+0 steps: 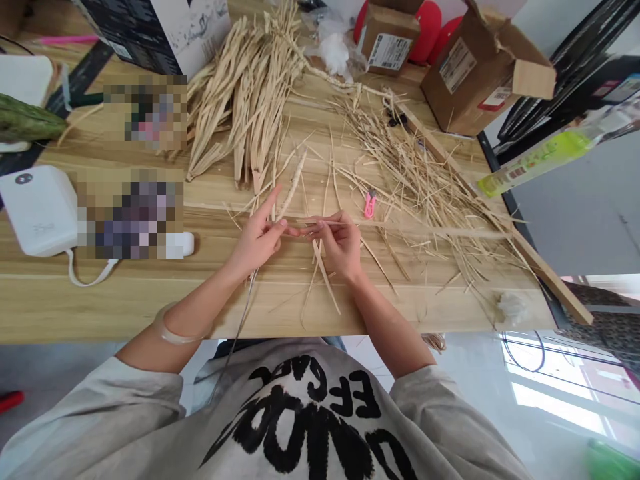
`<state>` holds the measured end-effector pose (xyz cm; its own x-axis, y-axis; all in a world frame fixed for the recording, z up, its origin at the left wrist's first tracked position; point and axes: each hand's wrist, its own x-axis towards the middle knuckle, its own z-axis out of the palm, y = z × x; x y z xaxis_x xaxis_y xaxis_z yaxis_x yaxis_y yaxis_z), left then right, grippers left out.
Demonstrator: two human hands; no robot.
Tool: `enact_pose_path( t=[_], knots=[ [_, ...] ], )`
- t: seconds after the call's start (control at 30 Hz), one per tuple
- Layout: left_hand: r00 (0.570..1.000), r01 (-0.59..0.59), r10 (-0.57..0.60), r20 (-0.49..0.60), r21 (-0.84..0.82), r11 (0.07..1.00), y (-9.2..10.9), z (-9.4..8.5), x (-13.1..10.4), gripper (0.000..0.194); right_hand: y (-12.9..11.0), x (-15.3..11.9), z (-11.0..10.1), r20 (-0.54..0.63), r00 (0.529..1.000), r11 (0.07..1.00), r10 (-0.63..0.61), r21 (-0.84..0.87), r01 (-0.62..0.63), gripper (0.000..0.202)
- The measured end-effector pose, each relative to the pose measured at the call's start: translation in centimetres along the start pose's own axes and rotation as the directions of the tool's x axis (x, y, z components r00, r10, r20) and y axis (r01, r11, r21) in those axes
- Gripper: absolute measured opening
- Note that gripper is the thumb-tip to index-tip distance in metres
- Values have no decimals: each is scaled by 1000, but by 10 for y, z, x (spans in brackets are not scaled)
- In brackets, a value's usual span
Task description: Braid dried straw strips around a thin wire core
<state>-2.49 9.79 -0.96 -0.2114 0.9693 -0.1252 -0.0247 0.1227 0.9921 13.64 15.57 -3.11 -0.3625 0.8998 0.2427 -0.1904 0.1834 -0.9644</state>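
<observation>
My left hand (261, 239) is over the table near its front edge, index finger pointing up and away, thumb pressed to the other fingers. Between thumb and index lies the lower end of a short braided straw cord (295, 179). My right hand (343, 243), fingertips almost touching the left ones, pinches a long pale straw strip (440, 231) that runs off to the right. Loose straw ends (326, 279) hang below the fingers toward me. A pair of small pink-handled snips (370, 204) lies just beyond my right hand.
A bundle of dry straw leaves (240, 100) lies at the back, with thin strands (425, 173) scattered rightward. A wooden bar (545, 273) runs along the right edge. Cardboard boxes (480, 73), a yellow-green bottle (540, 160) and a white power bank (40, 210) surround the work area.
</observation>
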Motion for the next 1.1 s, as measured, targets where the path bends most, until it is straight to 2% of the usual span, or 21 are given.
enact_pose_path(
  t=[0.1,0.3,0.5,0.73,0.93,1.1],
  knots=[
    [999,37,-37,21,2,999,1,3,-2,78,-2,1,1,-45,999,999,2,38,-1,34],
    [992,127,-127,1,67,990,5,8,-2,36,-1,5,-5,-163,985,995,-58,-86,44,31],
    [982,179,-183,37,90,980,9,9,-5,22,-2,9,-12,-262,961,982,-84,-187,35,42],
    [970,231,-238,55,109,967,13,11,-7,23,4,15,-23,-168,983,981,-71,-188,38,45],
    [976,177,-195,100,160,971,10,9,-7,31,1,15,-21,-135,991,991,-14,-133,-4,45],
    [975,143,-174,141,208,968,5,7,-7,35,-2,14,-19,-97,995,990,-13,-140,0,46]
  ],
)
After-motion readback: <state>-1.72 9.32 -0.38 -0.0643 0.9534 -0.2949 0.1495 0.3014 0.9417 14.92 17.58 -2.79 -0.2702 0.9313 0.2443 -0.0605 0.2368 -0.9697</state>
